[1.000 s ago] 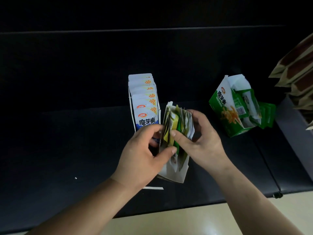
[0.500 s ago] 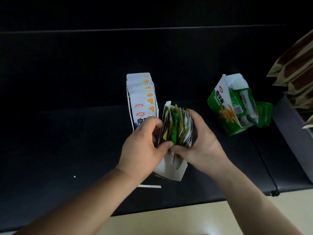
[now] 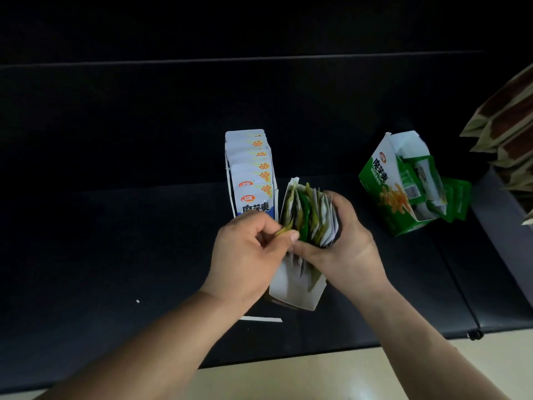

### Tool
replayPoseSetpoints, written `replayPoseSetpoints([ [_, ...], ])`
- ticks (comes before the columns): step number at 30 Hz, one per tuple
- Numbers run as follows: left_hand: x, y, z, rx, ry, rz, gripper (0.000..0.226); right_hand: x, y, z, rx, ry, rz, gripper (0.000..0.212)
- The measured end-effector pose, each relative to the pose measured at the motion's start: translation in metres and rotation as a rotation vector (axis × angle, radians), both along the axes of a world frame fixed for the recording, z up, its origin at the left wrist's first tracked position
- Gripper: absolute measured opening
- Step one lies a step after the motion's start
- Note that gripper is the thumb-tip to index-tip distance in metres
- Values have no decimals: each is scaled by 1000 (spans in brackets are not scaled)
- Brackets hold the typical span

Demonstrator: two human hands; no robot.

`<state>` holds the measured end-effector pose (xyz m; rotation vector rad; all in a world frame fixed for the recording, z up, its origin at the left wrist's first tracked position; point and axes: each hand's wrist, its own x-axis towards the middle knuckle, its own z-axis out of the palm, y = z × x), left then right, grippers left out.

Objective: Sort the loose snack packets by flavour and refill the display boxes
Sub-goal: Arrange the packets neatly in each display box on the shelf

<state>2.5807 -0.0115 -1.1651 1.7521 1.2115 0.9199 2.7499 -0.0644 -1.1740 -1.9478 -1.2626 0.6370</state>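
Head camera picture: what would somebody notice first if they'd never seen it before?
First, the two hands in the middle: the left hand pinches a yellow-green packet while the right hand grips a white box crammed with mixed packets. Just behind stands a tidy blue-and-white box of matching packets. At the right, a green box lies tipped over, spilling green packets.

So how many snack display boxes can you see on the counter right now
3. A blue-and-white box stands at centre back, a white box of mixed packets sits between the left hand and right hand, and a green box lies tipped at right.
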Motion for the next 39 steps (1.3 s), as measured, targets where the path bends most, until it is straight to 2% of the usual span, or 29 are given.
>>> replayPoseSetpoints([
  [4, -15, -4, 18, -78, 7, -110, 27, 1, -2, -3, 12, -13, -17, 83],
  [7, -31, -7, 31, -174, -70, -133, 24, -1, -2, -4, -22, -15, -24, 90],
  [10, -40, -14, 45, -213, -103, -83, 17, -2, -7, 0, -72, 123, -14, 106],
  [12, -42, -18, 51, -231, -146, -91, 14, -7, -16, 4, -56, 196, -8, 104],
  [15, -43, -21, 47, -295, -154, -128, 17, -13, -33, 7, -14, 190, -57, 79],
  [18, -43, -20, 40, -341, -139, -139, 29, -12, -46, 9, 32, 120, -148, 36],
  [20, -46, -15, 38, -316, -126, -108, 37, -10, -49, 13, 15, 199, -139, 18],
  [22, -50, -9, 38, -312, -158, -35, 43, -8, -50, 18, -39, 261, -93, 20],
  [25, -50, -7, 38, -460, -324, 61, 44, -8, -45, 27, -111, 285, -26, 19],
  [27, -48, -10, 35, -537, -371, 88, 37, -9, -43, 32, -80, 347, 3, 15],
  [29, -50, -13, 27, -491, -267, 58, 25, -12, -42, 41, 26, 444, -44, 15],
  [31, -53, -17, 19, -427, -100, -61, 21, -15, -38, 52, 104, 536, -134, 20],
  [33, -52, -25, 14, -387, 20, -201, 15, -19, -33, 59, 129, 566, -159, 24],
  [35, -49, -31, 12, -340, 88, -284, 5, -23, -28, 63, 147, 603, -148, 18],
  [37, -46, -33, 10, -306, 131, -314, 8, -24, -26, 65, 141, 648, -127, 7],
  [39, -46, -32, 10, -268, 183, -339, 11, -20, -26, 68, 109, 622, -125, 5],
])
